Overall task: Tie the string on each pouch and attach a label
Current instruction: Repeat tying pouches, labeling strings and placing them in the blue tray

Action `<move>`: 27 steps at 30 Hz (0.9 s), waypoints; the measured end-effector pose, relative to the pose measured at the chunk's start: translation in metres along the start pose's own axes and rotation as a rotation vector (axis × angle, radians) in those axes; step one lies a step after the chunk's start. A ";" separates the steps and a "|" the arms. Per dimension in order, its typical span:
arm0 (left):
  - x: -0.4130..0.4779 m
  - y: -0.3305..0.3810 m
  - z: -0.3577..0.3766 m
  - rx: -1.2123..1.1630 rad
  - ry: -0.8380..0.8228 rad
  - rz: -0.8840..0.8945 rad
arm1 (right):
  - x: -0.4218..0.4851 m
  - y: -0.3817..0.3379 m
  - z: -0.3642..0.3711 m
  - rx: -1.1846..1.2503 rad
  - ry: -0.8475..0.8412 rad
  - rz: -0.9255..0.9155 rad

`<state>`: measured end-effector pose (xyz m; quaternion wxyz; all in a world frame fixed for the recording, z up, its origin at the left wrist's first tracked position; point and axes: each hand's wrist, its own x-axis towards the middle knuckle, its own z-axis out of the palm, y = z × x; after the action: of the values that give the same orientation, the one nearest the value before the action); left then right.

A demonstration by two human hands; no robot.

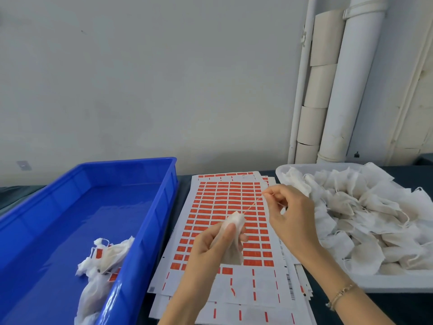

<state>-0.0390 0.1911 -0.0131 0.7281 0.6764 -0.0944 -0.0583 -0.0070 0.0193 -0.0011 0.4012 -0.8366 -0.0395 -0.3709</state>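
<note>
Right forearm with bracelet (341, 294) nearest the lens, reaching in from the lower right

Left grip (210, 245): fingers and thumb curled round the pouch (233, 256), held in the air above the label sheets (225, 200), touching neither them nor the surface (182, 184)
Right grip (293, 219): thumb and forefinger pinching the far end of the string (251, 205), which is drawn taut

Step in hand, as judged: cinching the neck before knotting. To do it well:
- pull along the line of the string, not across it
- hold firm just below the neck so the cloth gathers evenly
- ease the tension only once the knot is seated; a thin string may slip or snap if jerked

Pouch long axis runs near to far, almost upright in view. Its gathered mouth points away and slightly right, toward the right grip, and its loose bottom hangs toward the camera. The string carries on from the mouth up and to the right

Blue bin (161, 207), left: a few labelled pouches (105, 254)
White tray (293, 166), right: heap of untied pouches (363, 219)
</note>
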 end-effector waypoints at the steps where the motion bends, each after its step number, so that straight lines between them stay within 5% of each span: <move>1: 0.000 0.000 -0.002 -0.047 -0.003 0.019 | -0.005 0.002 0.000 -0.013 -0.031 0.002; 7: 0.004 -0.005 -0.005 -0.110 0.082 0.120 | -0.046 -0.005 -0.001 -0.013 -0.299 0.041; 12: 0.006 -0.017 -0.003 0.469 0.188 0.451 | -0.054 -0.024 -0.003 0.187 -0.407 0.073; 15: 0.007 -0.021 0.002 0.519 0.224 0.543 | -0.047 -0.032 -0.004 0.318 -0.407 0.123; 23: 0.006 -0.017 0.004 -0.032 0.192 0.142 | -0.044 -0.031 0.005 0.498 -0.271 0.310; 27: 0.006 -0.016 0.005 -0.068 0.161 0.090 | -0.043 -0.032 0.011 0.520 -0.320 0.328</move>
<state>-0.0334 0.1841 -0.0284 0.7577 0.6489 -0.0638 0.0257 -0.0434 0.0586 -0.0127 0.6438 -0.7493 -0.0603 -0.1431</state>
